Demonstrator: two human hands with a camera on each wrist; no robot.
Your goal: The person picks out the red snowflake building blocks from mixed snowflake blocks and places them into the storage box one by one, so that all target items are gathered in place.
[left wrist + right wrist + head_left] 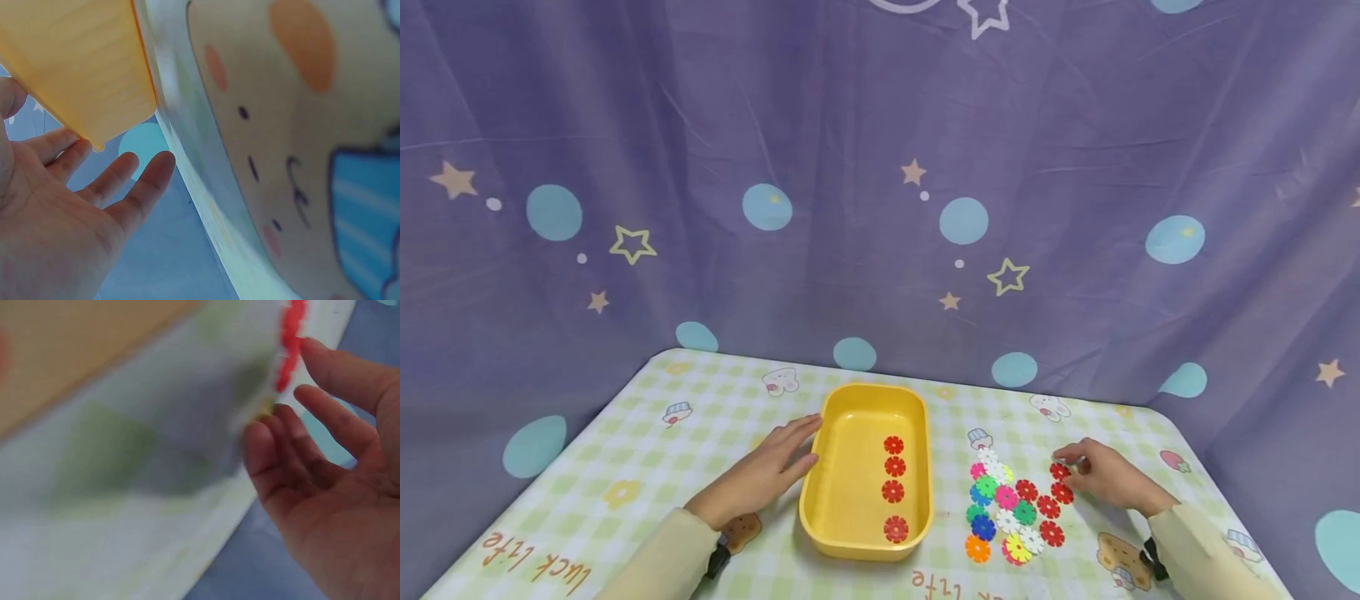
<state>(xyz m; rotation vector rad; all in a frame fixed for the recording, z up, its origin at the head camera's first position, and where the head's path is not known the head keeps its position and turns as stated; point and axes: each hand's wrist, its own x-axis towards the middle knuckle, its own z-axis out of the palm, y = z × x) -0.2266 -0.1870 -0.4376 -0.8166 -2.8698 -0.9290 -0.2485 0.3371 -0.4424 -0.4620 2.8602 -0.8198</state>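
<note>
In the head view, my left hand (771,471) is at the left side of a yellow plastic tray (842,546), its fingers spread and fingertips at the rim. The left wrist view shows the fingers extended beside the tray's wall (94,69). Inside the tray, several red notched plastic discs (892,491) form a column along its right side. My right hand (1108,473) is low over the table beside red discs (1062,492) right of the tray. In the right wrist view, its thumb tip is close to a red disc (292,328); no disc shows pinched between its loosely bent fingers.
A cluster of notched discs in several colours lies right of the tray, including an orange disc (977,548), a blue disc (982,527) and a green disc (1024,512). A checked cloth (647,450) covers the table. A purple curtain (850,125) hangs behind.
</note>
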